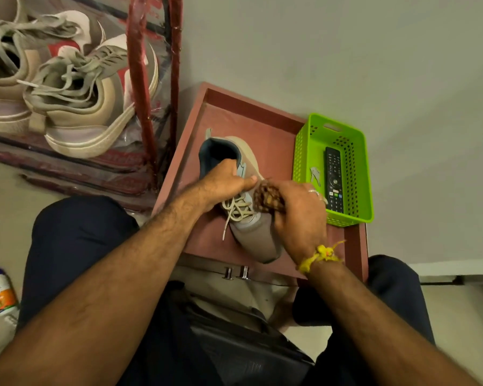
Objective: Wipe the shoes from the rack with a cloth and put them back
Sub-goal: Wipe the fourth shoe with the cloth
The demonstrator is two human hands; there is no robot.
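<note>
Mid-wipe: left hand (226, 179) grips a grey shoe (251, 201) at its collar; right hand (296, 210) clutches the cloth (268, 197) against its side. Beige pair (67, 87) at ten o'clock awaits; return pending.

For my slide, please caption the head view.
Left hand steadies a grey shoe while right hand wipes with cloth.

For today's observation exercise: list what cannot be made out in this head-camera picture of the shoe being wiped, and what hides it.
- Grey shoe, head view: far side and part of the tongue, hidden by the left hand and right hand.
- Cloth: mostly bunched inside the right hand.
- Remote in the green basket: button labels too small.
- Bottle: label blurred.
</note>
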